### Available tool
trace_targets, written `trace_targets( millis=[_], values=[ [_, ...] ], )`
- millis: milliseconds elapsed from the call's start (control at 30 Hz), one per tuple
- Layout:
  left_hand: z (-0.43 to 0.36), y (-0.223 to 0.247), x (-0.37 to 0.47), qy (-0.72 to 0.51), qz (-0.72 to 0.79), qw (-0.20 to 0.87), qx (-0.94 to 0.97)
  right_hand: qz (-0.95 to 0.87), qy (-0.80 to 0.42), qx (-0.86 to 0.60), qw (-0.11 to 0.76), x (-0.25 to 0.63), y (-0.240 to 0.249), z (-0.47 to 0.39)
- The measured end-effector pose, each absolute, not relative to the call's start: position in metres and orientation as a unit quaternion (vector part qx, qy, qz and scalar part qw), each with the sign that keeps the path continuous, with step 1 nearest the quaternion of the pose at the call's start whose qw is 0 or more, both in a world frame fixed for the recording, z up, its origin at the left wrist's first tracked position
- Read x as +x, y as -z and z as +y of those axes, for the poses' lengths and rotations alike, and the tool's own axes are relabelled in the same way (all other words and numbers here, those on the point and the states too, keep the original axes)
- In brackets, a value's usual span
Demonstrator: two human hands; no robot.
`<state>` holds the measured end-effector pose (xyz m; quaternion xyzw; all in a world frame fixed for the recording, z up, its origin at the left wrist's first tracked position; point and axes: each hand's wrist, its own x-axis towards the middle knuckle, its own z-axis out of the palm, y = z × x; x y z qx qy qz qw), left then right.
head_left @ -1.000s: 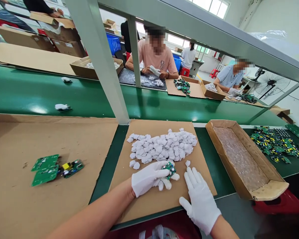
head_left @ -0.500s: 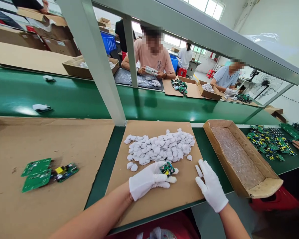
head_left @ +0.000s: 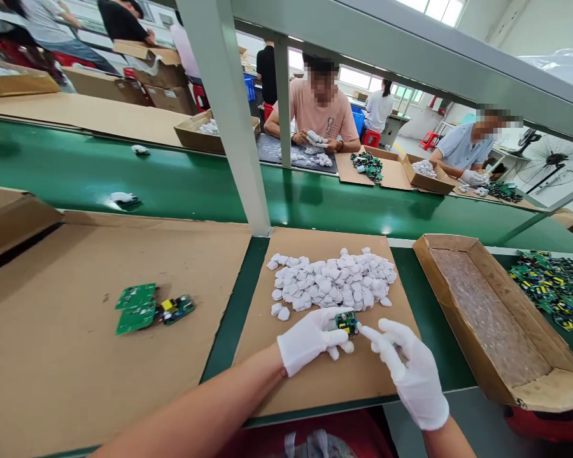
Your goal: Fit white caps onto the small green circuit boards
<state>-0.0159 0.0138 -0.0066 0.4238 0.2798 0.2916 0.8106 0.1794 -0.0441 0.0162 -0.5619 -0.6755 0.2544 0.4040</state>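
A small green circuit board (head_left: 347,322) with yellow and black parts is held between the fingers of my gloved left hand (head_left: 310,340). My right hand (head_left: 408,366), also in a white glove, is at the board's right edge with one finger stretched out towards it and the others apart. Whether that fingertip touches the board I cannot tell. Just beyond both hands, a heap of small white pieces (head_left: 334,280) lies on a cardboard sheet (head_left: 315,388).
Two green boards (head_left: 136,308) and a board with a yellow part (head_left: 176,308) lie on the left cardboard. At right are a long cardboard tray (head_left: 491,318) and piled circuit boards (head_left: 554,286). A green conveyor belt (head_left: 186,184) runs behind a metal post (head_left: 233,127); people sit across it.
My right hand has moved left, up to the circuit board in my left hand. The view has turned left, so the scene sits further right. The white items on the belt remain in sight.
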Motion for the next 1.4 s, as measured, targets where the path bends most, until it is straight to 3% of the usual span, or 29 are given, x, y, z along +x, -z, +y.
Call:
trace_targets(
  millis=[333, 433, 733, 1000, 1167, 1400],
  values=[
    [0.008, 0.016, -0.013, -0.368, 0.348, 0.724, 0.468, -0.714, -0.056, -0.621, 0.319, 0.153, -0.009, -0.036],
    [0.006, 0.015, -0.012, -0.373, 0.353, 0.703, 0.492, -0.720, -0.048, -0.624, 0.301, 0.149, -0.007, -0.033],
    [0.009, -0.003, -0.016, -0.329, 0.292, 0.794, 0.420, -0.774, -0.041, -0.552, 0.309, 0.157, -0.011, -0.023],
    [0.009, -0.004, -0.013, -0.323, 0.301, 0.814, 0.376, -0.775, 0.055, -0.500, 0.382, 0.141, 0.005, -0.018],
    [0.011, -0.001, -0.008, -0.339, 0.325, 0.769, 0.434, -0.784, 0.011, -0.463, 0.413, 0.133, 0.015, -0.017],
    [0.011, -0.003, -0.013, -0.358, 0.280, 0.794, 0.403, -0.793, -0.070, -0.455, 0.399, 0.135, 0.010, -0.022]
  ],
)
